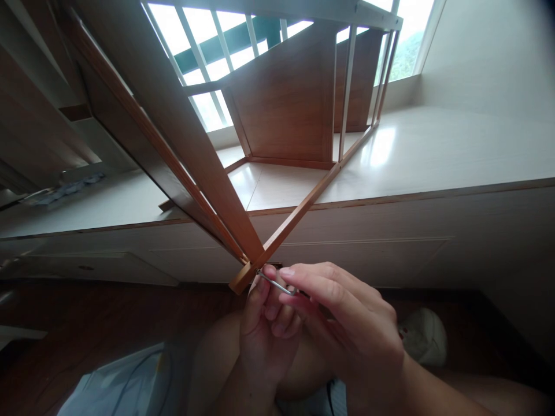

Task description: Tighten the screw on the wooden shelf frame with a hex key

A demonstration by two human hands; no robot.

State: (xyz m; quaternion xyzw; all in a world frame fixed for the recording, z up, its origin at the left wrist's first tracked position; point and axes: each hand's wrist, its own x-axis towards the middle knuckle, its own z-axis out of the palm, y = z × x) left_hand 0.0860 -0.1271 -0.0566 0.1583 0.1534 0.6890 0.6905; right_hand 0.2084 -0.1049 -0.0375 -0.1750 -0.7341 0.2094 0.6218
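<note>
A wooden frame (299, 211) of brown rails and white slats leans on a white window ledge (433, 156), with its near corner (241, 280) hanging over the edge. A thin metal hex key (274, 282) sticks into that corner. My right hand (347, 323) pinches the key's outer end with thumb and forefinger. My left hand (264, 329) is closed just below, with its fingertips touching the key near the corner. A brown wooden panel (288, 104) stands inside the frame, further back.
The ledge runs across the view, with white cabinet fronts (368, 254) below it and a bright window (225, 40) behind. On the dark wood floor lie a plastic bag (125, 387) at the lower left and a white rounded object (422, 335) at the right.
</note>
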